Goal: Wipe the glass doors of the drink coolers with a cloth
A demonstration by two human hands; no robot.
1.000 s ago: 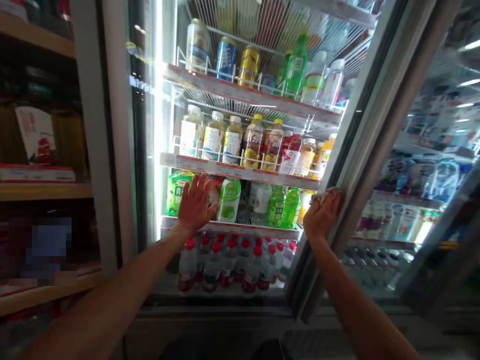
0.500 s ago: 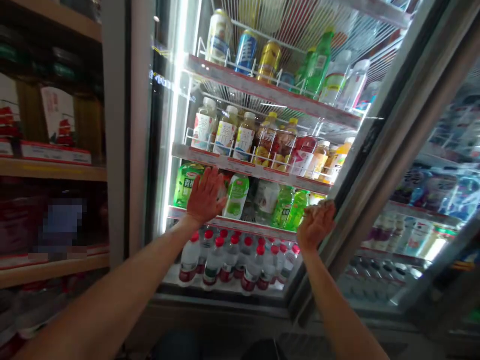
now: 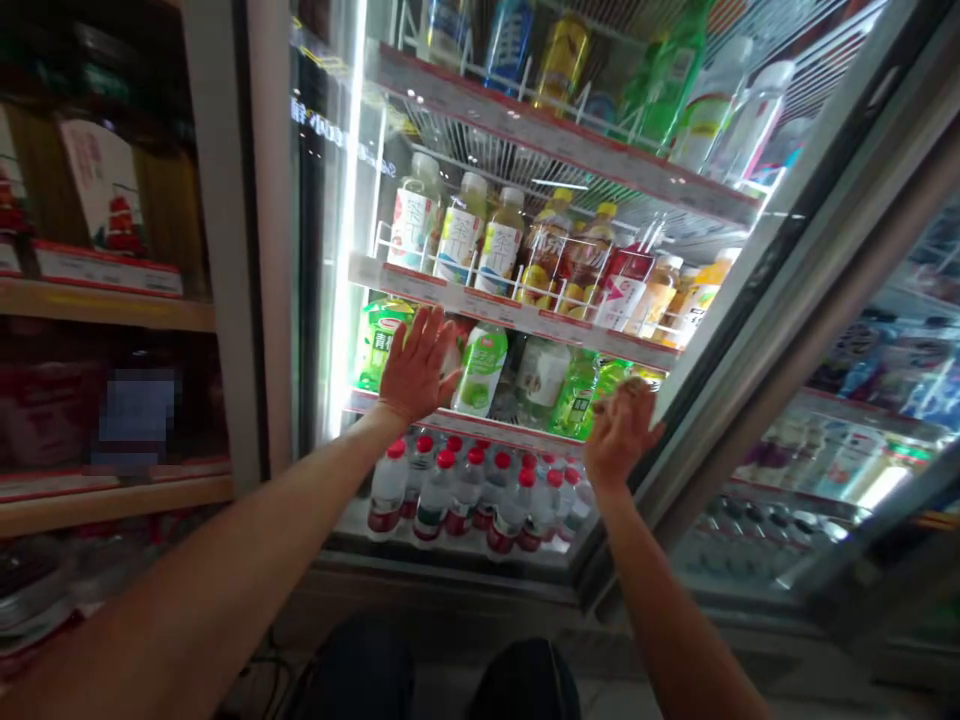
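Observation:
My left hand (image 3: 420, 366) is raised, palm forward, with its fingers outstretched in front of a drinks fridge. Right beside it stand a green bottle (image 3: 482, 370) with a white-and-green label and a green package (image 3: 384, 345), partly behind the fingers. Farther right, my right hand (image 3: 621, 432) is held up near the metal door frame (image 3: 739, 385), fingers loosely extended and holding nothing visible. Behind that hand are more green packages (image 3: 576, 397). Whether either hand touches the fridge's glass, I cannot tell.
Tea bottles (image 3: 459, 230) line the shelf above the hands. Several red-capped bottles (image 3: 442, 495) stand at the bottom. To the left is a wooden shelf (image 3: 112, 312) with large bottles; another fridge section (image 3: 832, 450) lies right. My knees (image 3: 525, 680) show below.
The view has tilted downward and come a little closer to the fridge, and my knees now show. My right hand has shifted slightly left, its fingers looking more spread. My left hand stays outstretched.

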